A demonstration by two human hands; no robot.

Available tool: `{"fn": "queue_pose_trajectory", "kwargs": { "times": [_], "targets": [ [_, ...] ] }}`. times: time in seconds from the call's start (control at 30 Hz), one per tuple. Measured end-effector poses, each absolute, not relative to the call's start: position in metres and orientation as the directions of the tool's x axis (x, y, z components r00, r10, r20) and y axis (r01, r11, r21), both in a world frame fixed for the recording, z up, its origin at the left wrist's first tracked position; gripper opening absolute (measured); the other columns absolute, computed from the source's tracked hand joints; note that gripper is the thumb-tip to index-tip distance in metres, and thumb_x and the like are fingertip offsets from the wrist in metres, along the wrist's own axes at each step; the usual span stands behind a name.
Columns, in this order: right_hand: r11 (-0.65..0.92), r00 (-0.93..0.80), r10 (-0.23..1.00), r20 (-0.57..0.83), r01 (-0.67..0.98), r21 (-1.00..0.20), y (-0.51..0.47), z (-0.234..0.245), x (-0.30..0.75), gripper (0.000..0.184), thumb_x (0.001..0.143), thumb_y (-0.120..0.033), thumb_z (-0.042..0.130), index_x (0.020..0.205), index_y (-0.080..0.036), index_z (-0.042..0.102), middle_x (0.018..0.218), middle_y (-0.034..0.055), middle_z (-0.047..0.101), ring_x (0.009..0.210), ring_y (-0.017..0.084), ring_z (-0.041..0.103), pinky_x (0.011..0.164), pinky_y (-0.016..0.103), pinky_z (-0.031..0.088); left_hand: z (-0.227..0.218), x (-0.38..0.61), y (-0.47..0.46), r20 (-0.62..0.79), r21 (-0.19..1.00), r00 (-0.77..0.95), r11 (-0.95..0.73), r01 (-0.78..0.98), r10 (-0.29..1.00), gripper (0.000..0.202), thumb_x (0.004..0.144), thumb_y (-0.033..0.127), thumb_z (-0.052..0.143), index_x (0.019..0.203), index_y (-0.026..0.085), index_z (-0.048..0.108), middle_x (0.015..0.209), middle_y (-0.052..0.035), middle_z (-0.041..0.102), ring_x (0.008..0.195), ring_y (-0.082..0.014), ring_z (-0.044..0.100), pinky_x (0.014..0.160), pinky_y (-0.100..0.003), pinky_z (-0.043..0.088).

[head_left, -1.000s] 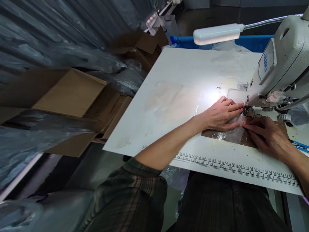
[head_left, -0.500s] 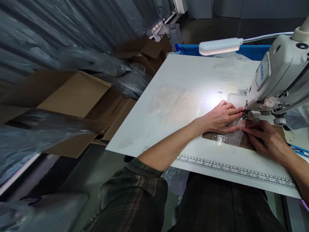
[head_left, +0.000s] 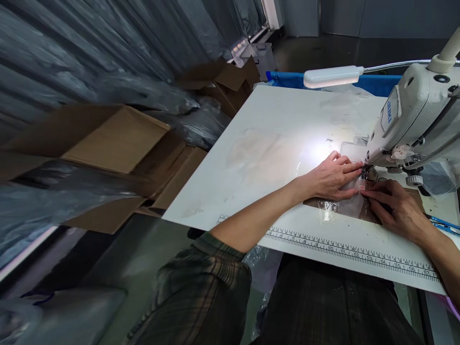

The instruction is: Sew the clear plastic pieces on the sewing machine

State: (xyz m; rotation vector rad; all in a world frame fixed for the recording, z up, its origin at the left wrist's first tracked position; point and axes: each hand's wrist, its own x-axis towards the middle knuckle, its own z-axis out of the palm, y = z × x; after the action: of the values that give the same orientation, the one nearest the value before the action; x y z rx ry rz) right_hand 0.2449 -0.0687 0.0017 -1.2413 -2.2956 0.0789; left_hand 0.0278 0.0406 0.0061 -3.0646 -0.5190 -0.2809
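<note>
Under the white sewing machine (head_left: 413, 115) lies a thin translucent white piece of material (head_left: 351, 207), partly hidden by my hands. My left hand (head_left: 334, 177) rests flat on it, fingers stretched toward the needle and presser foot (head_left: 365, 171). On the other side, my right hand (head_left: 393, 206) bends its fingers, with the index fingertip at a small whitish tag with a red mark (head_left: 362, 187) just in front of the foot. Its thumb is tucked low, and whether it pinches the material's edge is hard to see. A brown shiny plate (head_left: 316, 203) shows beneath the material.
The white table (head_left: 251, 182) has a printed ruler (head_left: 345, 251) along its front edge. Blue thread snips (head_left: 445, 224) lie at the right. A white lamp (head_left: 333, 76) hangs over the back. Open cardboard boxes (head_left: 118, 139) with plastic bags stand at the left.
The camera view has shifted slightly, so the table and machine sit a little lower in the picture. Both hands keep nearly the same place by the presser foot.
</note>
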Motion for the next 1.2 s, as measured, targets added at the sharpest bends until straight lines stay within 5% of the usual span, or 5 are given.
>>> {"fn": "queue_pose_trajectory", "kwargs": {
  "times": [0.3,0.6,0.83,1.2],
  "targets": [
    [0.552,-0.393,0.805,0.445,0.771,-0.317,-0.07,-0.001,0.242,0.028,0.097,-0.023,0.05,0.107,-0.024,0.075,0.099,0.0092,0.064,0.089,0.022,0.067,0.077,0.036,0.061,0.001,0.026,0.04,0.305,-0.035,0.908,-0.949,0.312,0.287,0.052,0.101,0.048,0.042,0.13,0.008,0.06,0.133,-0.0186,0.061,0.108,-0.0291,0.057,0.092,-0.043,0.039],
    [0.579,-0.42,0.786,0.453,0.758,-0.301,-0.07,0.0,0.244,0.028,0.098,-0.021,0.051,0.109,-0.024,0.075,0.1,0.0099,0.062,0.092,0.023,0.066,0.078,0.039,0.06,-0.003,0.031,0.04,0.334,-0.04,0.937,-0.991,0.124,0.104,0.035,0.104,0.028,0.039,0.094,0.018,0.071,0.107,-0.0078,0.073,0.081,-0.0168,0.062,0.076,-0.034,0.046],
    [0.572,-0.427,0.791,0.438,0.77,-0.283,-0.071,-0.002,0.245,0.026,0.098,-0.022,0.051,0.112,-0.02,0.074,0.103,0.0112,0.062,0.093,0.023,0.065,0.079,0.038,0.059,0.004,0.022,0.036,0.336,-0.025,0.939,-0.996,0.089,0.076,0.034,0.098,0.042,0.05,0.106,0.016,0.072,0.112,-0.0106,0.072,0.079,-0.0191,0.062,0.075,-0.036,0.046],
    [0.502,-0.397,0.842,0.365,0.825,-0.259,-0.072,-0.003,0.243,0.032,0.099,-0.026,0.048,0.123,-0.025,0.069,0.106,0.0113,0.062,0.093,0.025,0.064,0.077,0.04,0.059,0.01,0.024,0.036,0.197,-0.034,0.963,-0.98,0.196,0.186,0.044,0.101,0.046,0.041,0.12,0.017,0.068,0.122,-0.0118,0.067,0.083,-0.021,0.06,0.078,-0.038,0.044]
  ]
}}
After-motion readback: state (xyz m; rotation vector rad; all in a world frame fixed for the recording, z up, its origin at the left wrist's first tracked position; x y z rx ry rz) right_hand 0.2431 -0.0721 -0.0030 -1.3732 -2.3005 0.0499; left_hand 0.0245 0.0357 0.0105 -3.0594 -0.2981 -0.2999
